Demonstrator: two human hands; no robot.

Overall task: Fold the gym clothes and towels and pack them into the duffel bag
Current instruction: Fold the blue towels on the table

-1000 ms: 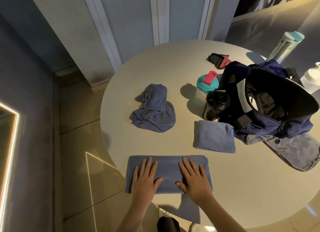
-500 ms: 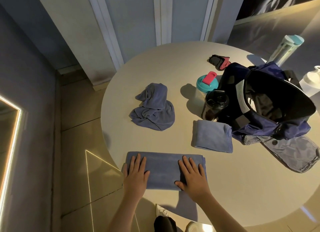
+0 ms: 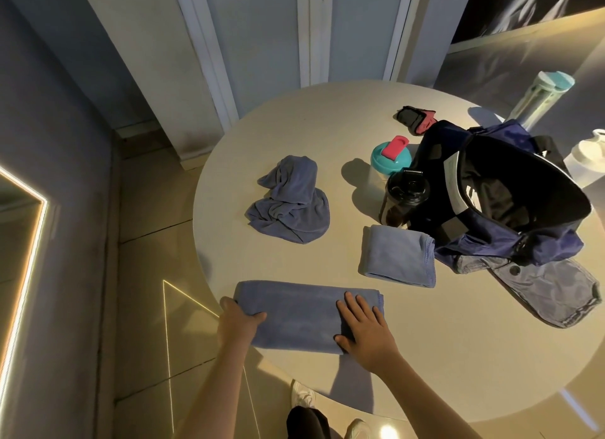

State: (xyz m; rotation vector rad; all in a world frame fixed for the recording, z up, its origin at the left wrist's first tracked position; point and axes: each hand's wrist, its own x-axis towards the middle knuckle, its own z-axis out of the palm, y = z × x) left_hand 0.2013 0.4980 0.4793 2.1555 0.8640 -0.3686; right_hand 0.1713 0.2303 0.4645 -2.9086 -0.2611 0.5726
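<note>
— Round beige surface (image 3: 425,357), tiled floor (image 3: 147,275) below. Where's the task item?
— Near edge: blue folded towel (image 3: 304,317). At its left end the left hand (image 3: 237,321) grips, thumb on top, fingers curled under.
— And the right hand (image 3: 366,330)?
— Flat on the towel's right end, fingers spread, pressing down.
— Bag?
— Open navy duffel bag (image 3: 491,242), far right. Just beside it a small folded towel (image 3: 397,257); the crumpled towel (image 3: 291,206) lies mid-surface, well apart.
</note>
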